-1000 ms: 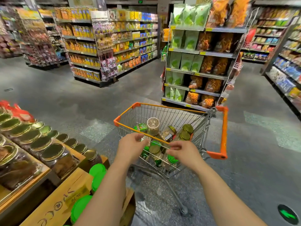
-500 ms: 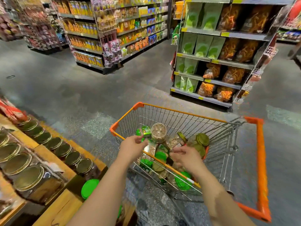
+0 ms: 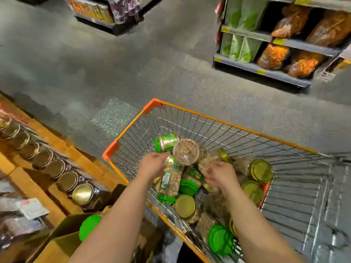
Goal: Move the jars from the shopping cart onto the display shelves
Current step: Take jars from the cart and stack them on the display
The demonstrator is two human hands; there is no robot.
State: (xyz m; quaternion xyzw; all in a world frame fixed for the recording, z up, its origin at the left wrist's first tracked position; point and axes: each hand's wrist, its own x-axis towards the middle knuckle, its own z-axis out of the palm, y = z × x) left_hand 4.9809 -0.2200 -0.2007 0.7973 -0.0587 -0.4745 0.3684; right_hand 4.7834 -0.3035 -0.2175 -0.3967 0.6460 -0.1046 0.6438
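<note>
An orange-rimmed wire shopping cart (image 3: 233,126) holds several nut jars with green or gold lids. My left hand (image 3: 152,165) reaches into it and grips the base of a tilted green-labelled jar (image 3: 170,180) whose green lid points toward me. My right hand (image 3: 221,175) curls its fingers over a clear gold-lidded jar (image 3: 210,158) in the middle of the pile; blur hides the thumb. A nut jar seen bottom-up (image 3: 186,151) stands between my hands. The wooden display shelves (image 3: 85,164) at left carry a row of gold-lidded jars (image 3: 67,180).
A cardboard box (image 3: 62,242) with a green-lidded jar (image 3: 89,226) sits below the display by my left arm. A metal shelf of green and orange snack bags (image 3: 266,70) stands across the grey aisle. Another shelf unit (image 3: 98,19) is at the far back.
My view has tilted down and come closer to the cart. Both hands have moved from the near rim down into the basket and onto jars.
</note>
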